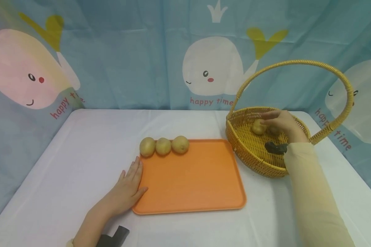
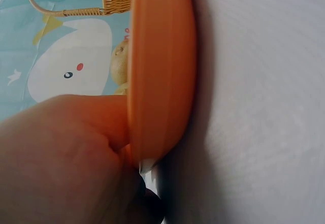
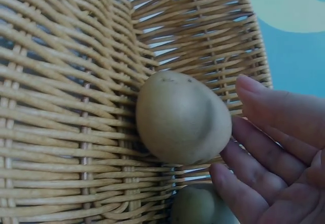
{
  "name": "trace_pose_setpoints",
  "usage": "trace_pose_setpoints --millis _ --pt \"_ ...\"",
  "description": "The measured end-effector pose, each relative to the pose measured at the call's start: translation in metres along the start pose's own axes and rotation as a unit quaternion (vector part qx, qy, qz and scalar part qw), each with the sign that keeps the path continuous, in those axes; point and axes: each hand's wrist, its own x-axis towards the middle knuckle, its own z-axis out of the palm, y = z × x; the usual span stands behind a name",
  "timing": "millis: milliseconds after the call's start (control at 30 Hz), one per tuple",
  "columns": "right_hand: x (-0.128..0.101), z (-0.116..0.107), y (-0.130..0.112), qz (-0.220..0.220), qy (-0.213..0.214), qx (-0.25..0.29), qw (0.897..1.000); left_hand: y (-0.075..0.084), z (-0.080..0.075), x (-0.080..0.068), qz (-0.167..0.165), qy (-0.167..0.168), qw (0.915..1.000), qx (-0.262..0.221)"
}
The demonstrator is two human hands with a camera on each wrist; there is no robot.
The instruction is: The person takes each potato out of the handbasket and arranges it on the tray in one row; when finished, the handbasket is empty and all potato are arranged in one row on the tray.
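Three potatoes [image 1: 163, 146] sit in a row at the far left corner of an orange tray [image 1: 191, 178]. Along the tray's left edge rests my left hand [image 1: 125, 192], fingers straight and thumb over the rim. My right hand [image 1: 281, 124] reaches into a wicker basket [image 1: 259, 168], its fingers spread beside a potato [image 3: 183, 117]. In the right wrist view the fingertips are very close to that potato, and the hand is not wrapped round it. A second potato [image 3: 200, 206] lies below it, partly cut off by the frame and half hidden by the hand in the head view.
The basket's tall arched handle [image 1: 309, 62] rises over the right arm. A white cloth covers the table [image 1: 80, 164]. Behind hangs a blue curtain [image 1: 136, 61] printed with whales. A black wrist mount [image 1: 276, 148] on the right arm hangs inside the basket.
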Motion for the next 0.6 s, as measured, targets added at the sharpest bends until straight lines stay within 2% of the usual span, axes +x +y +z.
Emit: trace_pose_setpoints --millis 367,600 --pt "-0.0011 0.0029 0.0063 -0.030 -0.061 -0.021 0.997 -0.0011 0.0002 -0.0006 0.002 0.001 1.0000 -0.002" --pt "-0.0003 0.0044 0.0051 -0.015 -0.079 -0.019 0.997 -0.0007 0.0002 -0.0008 0.003 0.002 1.0000 -0.006"
